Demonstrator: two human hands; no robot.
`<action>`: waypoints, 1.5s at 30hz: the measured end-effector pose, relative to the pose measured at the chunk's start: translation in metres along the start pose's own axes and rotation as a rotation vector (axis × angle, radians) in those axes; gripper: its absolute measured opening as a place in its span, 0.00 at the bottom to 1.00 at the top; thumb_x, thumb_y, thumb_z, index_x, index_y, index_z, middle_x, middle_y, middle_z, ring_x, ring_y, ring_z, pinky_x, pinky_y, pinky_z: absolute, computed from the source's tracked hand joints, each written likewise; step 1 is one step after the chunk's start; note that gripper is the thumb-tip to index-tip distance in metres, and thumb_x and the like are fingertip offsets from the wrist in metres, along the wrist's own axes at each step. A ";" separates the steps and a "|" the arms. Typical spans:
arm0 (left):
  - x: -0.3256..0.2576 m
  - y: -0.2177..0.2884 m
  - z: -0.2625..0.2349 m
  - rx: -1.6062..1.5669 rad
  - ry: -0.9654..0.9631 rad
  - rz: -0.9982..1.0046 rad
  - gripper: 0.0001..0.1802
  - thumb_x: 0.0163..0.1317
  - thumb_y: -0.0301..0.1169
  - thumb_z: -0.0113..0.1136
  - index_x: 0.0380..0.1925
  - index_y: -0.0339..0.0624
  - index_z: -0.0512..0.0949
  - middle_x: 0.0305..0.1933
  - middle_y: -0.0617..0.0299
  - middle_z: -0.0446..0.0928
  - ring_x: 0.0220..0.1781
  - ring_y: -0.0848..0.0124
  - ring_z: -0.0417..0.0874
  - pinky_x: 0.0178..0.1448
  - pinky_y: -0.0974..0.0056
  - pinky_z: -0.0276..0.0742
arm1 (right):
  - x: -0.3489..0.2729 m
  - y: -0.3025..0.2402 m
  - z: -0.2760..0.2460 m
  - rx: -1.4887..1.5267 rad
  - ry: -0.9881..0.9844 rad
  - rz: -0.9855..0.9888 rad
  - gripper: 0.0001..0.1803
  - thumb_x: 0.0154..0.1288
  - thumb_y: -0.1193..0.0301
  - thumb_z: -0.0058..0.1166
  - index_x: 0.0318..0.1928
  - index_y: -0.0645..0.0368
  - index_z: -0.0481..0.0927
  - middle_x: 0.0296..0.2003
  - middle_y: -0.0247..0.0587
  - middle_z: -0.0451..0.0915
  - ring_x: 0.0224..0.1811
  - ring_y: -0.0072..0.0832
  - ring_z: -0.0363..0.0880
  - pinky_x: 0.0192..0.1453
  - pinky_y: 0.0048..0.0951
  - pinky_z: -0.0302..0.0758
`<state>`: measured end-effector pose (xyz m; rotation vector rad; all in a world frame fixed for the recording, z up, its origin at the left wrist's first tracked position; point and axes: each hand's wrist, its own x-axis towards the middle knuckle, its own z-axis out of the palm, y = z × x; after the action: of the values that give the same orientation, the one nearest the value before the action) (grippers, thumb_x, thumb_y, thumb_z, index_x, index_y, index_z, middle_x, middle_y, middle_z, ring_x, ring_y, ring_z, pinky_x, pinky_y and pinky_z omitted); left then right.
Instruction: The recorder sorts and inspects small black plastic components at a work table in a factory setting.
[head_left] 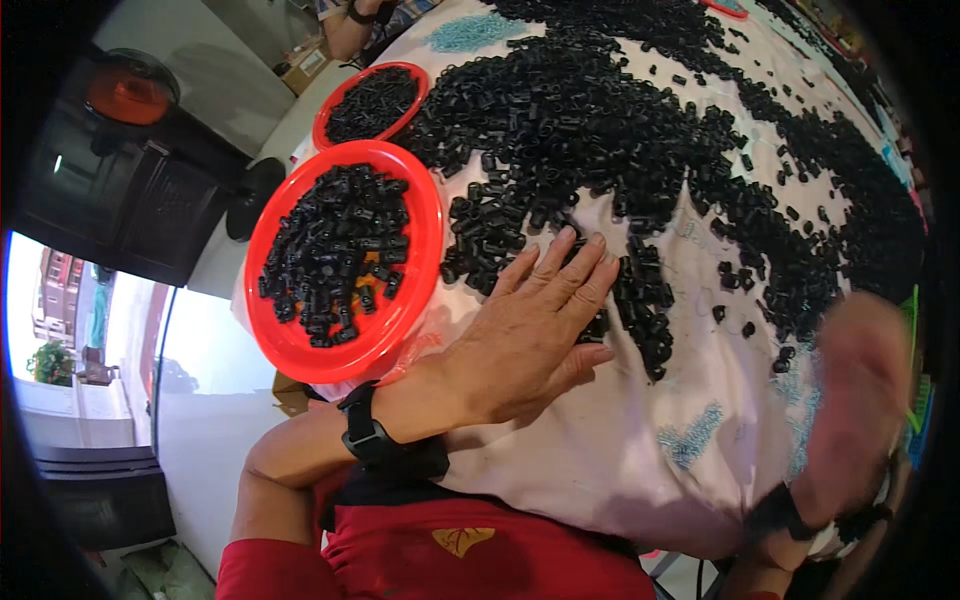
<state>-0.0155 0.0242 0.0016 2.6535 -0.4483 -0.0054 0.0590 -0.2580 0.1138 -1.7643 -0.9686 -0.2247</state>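
Our left hand [545, 325] lay low and flat over the near edge of a large spread of small black plastic sleeves [560, 120], its fingers straight and only slightly apart, closed on nothing that we could see. Some sleeves sat right by its fingertips, and others ran in a short strip just to its right; what lay beneath the palm was hidden. Our right hand [862, 385] was a blur at the right, and we could not tell whether it was empty or closed on something.

Close to the left wrist, a round red tray [432, 230] held a mound of black pieces, and behind it a second red tray [318, 120] held thinner black ones. A patch of small pale-blue pieces [690, 436] lay near us on the cloth-covered surface [600, 440].

For handling such loose parts well, we judged that the left hand needed to remain low, with its fingers closed up enough that no sleeve slipped between them. Light pressure seemed best, since the cloth was wrinkled and could have bunched under a hard push. We also thought it sensible to leave the pale-blue patch undisturbed, so the two kinds did not mix.
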 end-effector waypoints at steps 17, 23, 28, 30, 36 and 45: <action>-0.009 0.018 -0.008 0.048 0.017 0.055 0.43 0.71 0.53 0.58 0.80 0.45 0.58 0.85 0.44 0.48 0.86 0.37 0.43 0.82 0.31 0.32 | 0.010 0.089 0.025 -0.519 -0.360 0.293 0.12 0.66 0.76 0.61 0.50 0.63 0.85 0.37 0.48 0.83 0.32 0.44 0.83 0.39 0.39 0.79; -0.046 0.013 -0.005 0.194 -0.178 -0.066 0.62 0.65 0.72 0.51 0.79 0.30 0.49 0.85 0.35 0.40 0.85 0.33 0.35 0.81 0.29 0.28 | 0.014 0.106 0.047 -0.653 -0.363 -0.133 0.24 0.61 0.79 0.61 0.59 0.64 0.80 0.54 0.47 0.81 0.54 0.44 0.77 0.54 0.38 0.78; -0.063 0.009 -0.007 0.160 -0.160 -0.101 0.59 0.67 0.70 0.50 0.81 0.33 0.47 0.86 0.39 0.40 0.86 0.36 0.38 0.83 0.33 0.33 | 0.012 0.117 0.050 -0.629 -0.435 -0.222 0.26 0.56 0.80 0.61 0.58 0.65 0.80 0.59 0.48 0.80 0.55 0.44 0.77 0.60 0.41 0.75; -0.061 0.011 -0.011 0.122 -0.155 -0.103 0.58 0.68 0.68 0.49 0.81 0.34 0.48 0.86 0.39 0.41 0.86 0.37 0.38 0.84 0.35 0.33 | 0.014 0.119 0.046 -0.613 -0.440 -0.189 0.27 0.55 0.80 0.61 0.58 0.65 0.80 0.60 0.48 0.79 0.57 0.44 0.77 0.60 0.42 0.75; -0.041 0.016 -0.007 0.085 -0.188 -0.004 0.55 0.71 0.64 0.52 0.81 0.33 0.46 0.85 0.37 0.43 0.86 0.39 0.40 0.84 0.37 0.34 | 0.009 0.118 0.059 -0.624 -0.406 -0.222 0.29 0.53 0.81 0.63 0.59 0.65 0.79 0.60 0.48 0.79 0.59 0.44 0.76 0.60 0.42 0.74; -0.058 0.011 -0.003 0.056 -0.051 -0.093 0.60 0.68 0.68 0.51 0.80 0.29 0.44 0.85 0.36 0.44 0.87 0.41 0.41 0.85 0.39 0.36 | 0.006 0.113 0.056 -0.507 -0.373 -0.151 0.13 0.53 0.81 0.64 0.41 0.61 0.86 0.42 0.43 0.84 0.44 0.43 0.79 0.49 0.37 0.78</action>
<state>-0.0738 0.0341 0.0051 2.7319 -0.3461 -0.0910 0.1261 -0.2196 0.0137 -2.2473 -1.4063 -0.2586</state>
